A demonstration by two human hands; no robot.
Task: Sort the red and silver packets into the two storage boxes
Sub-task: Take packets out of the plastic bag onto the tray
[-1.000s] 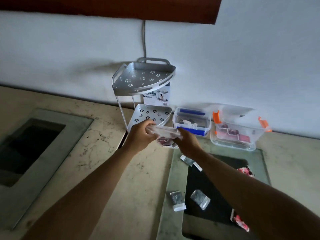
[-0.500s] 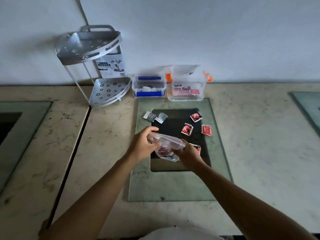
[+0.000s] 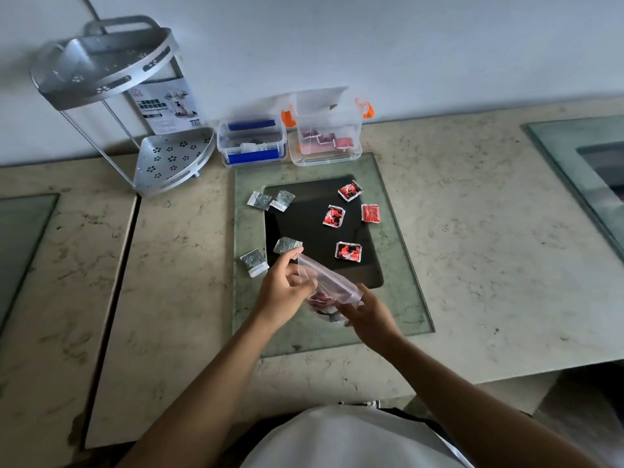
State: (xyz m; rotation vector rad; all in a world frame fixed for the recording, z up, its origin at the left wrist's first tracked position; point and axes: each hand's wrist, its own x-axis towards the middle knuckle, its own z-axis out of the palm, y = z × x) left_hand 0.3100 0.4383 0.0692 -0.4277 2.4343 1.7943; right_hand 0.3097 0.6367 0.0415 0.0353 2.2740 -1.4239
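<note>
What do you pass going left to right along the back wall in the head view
Metal corner shelf → blue-latched storage box → orange-latched storage box.

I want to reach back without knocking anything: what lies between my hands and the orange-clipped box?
In the head view, four red packets lie loose on the dark panel between the hands' clear bag and the orange-clipped box.
</note>
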